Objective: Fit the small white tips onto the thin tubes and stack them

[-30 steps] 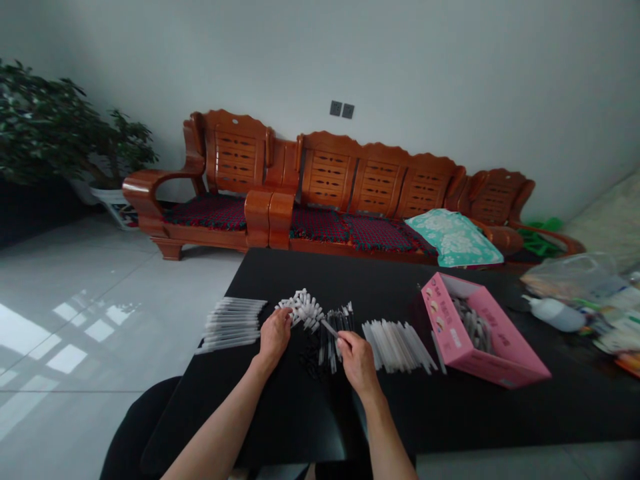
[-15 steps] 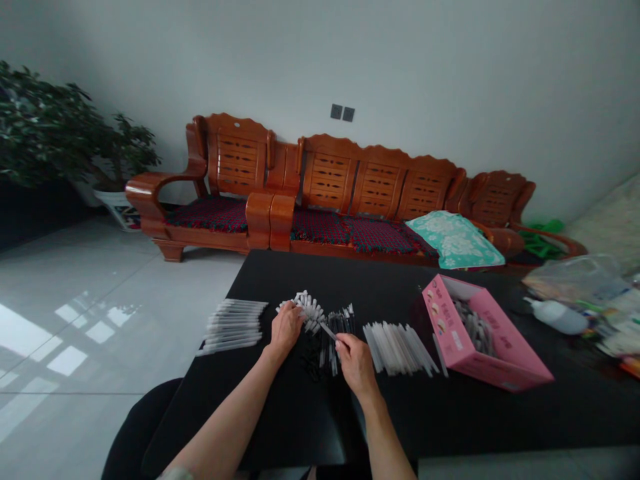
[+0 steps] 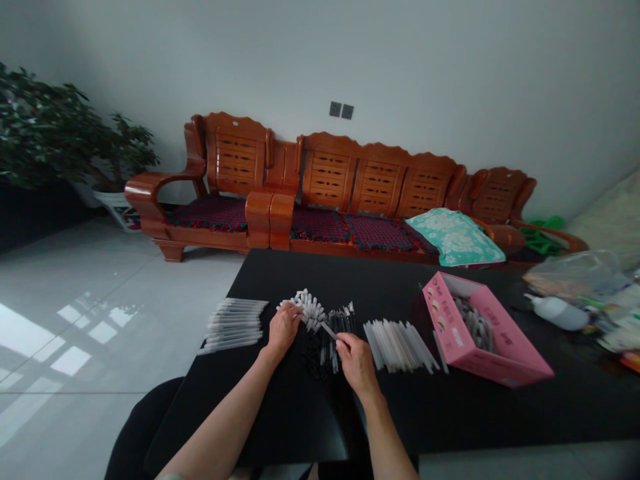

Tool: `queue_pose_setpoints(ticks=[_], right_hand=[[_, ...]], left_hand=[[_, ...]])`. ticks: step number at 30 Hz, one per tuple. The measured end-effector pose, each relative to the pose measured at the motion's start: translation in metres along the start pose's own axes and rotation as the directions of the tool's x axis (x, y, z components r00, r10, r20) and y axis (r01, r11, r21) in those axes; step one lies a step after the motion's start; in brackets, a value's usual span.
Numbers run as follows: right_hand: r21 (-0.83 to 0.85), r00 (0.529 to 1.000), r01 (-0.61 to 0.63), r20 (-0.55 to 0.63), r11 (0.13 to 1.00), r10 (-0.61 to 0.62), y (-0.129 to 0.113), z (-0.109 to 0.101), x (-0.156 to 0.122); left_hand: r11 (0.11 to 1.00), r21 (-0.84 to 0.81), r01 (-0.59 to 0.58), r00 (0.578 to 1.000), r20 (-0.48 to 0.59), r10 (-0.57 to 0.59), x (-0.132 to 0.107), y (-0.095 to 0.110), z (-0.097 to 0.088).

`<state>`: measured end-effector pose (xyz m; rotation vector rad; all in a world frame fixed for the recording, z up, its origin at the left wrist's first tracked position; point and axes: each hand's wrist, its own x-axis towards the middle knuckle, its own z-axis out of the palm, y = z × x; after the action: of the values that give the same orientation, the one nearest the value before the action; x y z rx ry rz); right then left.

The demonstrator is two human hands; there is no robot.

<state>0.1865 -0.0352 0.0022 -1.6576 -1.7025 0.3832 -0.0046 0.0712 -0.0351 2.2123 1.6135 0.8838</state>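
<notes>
My left hand (image 3: 283, 328) rests curled on the black table (image 3: 310, 413), its fingertips at a heap of small white caps (image 3: 309, 309). My right hand (image 3: 353, 360) pinches a thin white pen tube (image 3: 329, 331) that points up-left toward that heap. Between my hands lies a pile of dark refills and small black parts (image 3: 334, 330). A neat row of white tubes (image 3: 233, 324) lies left of my left hand. Another fan of white tubes (image 3: 399, 345) lies right of my right hand.
An open pink box (image 3: 493, 350) holding more tubes stands on the right. Further right are a white squeeze bottle (image 3: 557, 311) and plastic bags (image 3: 580, 275). A wooden sofa (image 3: 330, 193) with a teal pillow (image 3: 455, 237) stands behind the table, and a potted plant (image 3: 60, 140) at far left.
My left hand has slid a little to the right, closer to the white caps. My right hand keeps the tube in nearly the same place.
</notes>
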Motion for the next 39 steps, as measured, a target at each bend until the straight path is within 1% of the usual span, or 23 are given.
queue_pose_setpoints(ticks=[3,5,8,11,13,17,19,21,23,26,31,33,34,35,36,37,38,39], right_hand=[[0.000,1.000,-0.006,0.001,1.000,0.006,0.001,0.000,0.000],[-0.002,1.000,-0.010,0.005,1.000,0.010,0.002,0.000,0.000],[0.001,1.000,-0.011,0.017,1.000,0.011,0.004,0.001,0.000],[0.001,1.000,-0.015,0.021,1.000,0.015,0.004,0.002,0.001],[-0.003,1.000,-0.015,0.019,1.000,0.015,0.004,0.003,0.001],[-0.002,1.000,-0.020,0.023,1.000,0.020,0.004,0.004,0.000],[-0.002,0.999,-0.024,0.031,1.000,0.024,0.004,0.005,-0.001],[-0.003,0.999,-0.028,0.033,1.000,0.029,0.005,0.006,-0.002],[-0.003,0.999,-0.032,0.030,0.999,0.032,0.006,0.006,-0.002],[0.004,0.999,-0.030,0.023,1.000,0.030,0.008,0.007,-0.002],[0.023,1.000,-0.027,0.014,0.999,0.027,0.009,0.007,-0.003],[0.024,1.000,-0.028,0.010,0.999,0.028,0.008,0.007,-0.003],[0.023,1.000,-0.028,0.007,0.999,0.028,0.008,0.007,-0.003],[0.024,1.000,-0.025,0.006,0.999,0.025,0.007,0.006,-0.004],[0.028,1.000,-0.020,0.006,0.999,0.019,0.006,0.006,-0.004],[0.035,1.000,-0.012,0.008,0.999,0.012,0.006,0.006,-0.005],[0.047,1.000,-0.006,0.010,0.999,0.005,0.004,0.005,-0.005],[0.062,1.000,-0.001,0.009,0.998,0.001,0.003,0.005,-0.005]], left_hand=[[0.999,-0.031,-0.027,1.000,-0.006,0.027,-0.002,-0.001,-0.002],[0.996,-0.080,-0.036,0.999,-0.019,0.035,-0.005,0.000,-0.004],[0.980,-0.197,0.004,0.998,-0.053,-0.014,-0.009,0.000,-0.006],[0.954,-0.297,0.043,0.996,-0.060,-0.064,-0.013,-0.001,-0.007],[0.957,-0.289,0.037,0.996,-0.068,-0.059,-0.016,-0.003,-0.006],[0.971,-0.238,-0.019,0.992,-0.123,-0.011,-0.023,-0.002,-0.005],[0.966,-0.253,-0.050,0.996,-0.085,0.030,-0.028,0.001,-0.006],[0.960,-0.271,-0.074,0.997,0.009,0.080,-0.033,0.005,-0.007],[0.955,-0.281,-0.094,0.986,0.104,0.128,-0.038,0.008,-0.007],[0.957,-0.269,-0.109,0.969,0.186,0.163,-0.043,0.009,-0.005],[0.965,-0.238,-0.113,0.956,0.240,0.171,-0.043,0.011,-0.002],[0.962,-0.266,-0.067,0.962,0.239,0.133,-0.042,0.014,-0.003],[0.951,-0.308,-0.027,0.967,0.234,0.103,-0.042,0.016,-0.004],[0.928,-0.372,0.034,0.970,0.234,0.059,-0.041,0.017,-0.005],[0.881,-0.459,0.119,0.970,0.244,-0.003,-0.041,0.019,-0.006],[0.795,-0.565,0.220,0.960,0.272,-0.072,-0.041,0.020,-0.009],[0.665,-0.674,0.321,0.940,0.314,-0.135,-0.042,0.020,-0.011],[0.498,-0.766,0.407,0.913,0.364,-0.186,-0.042,0.020,-0.014]])
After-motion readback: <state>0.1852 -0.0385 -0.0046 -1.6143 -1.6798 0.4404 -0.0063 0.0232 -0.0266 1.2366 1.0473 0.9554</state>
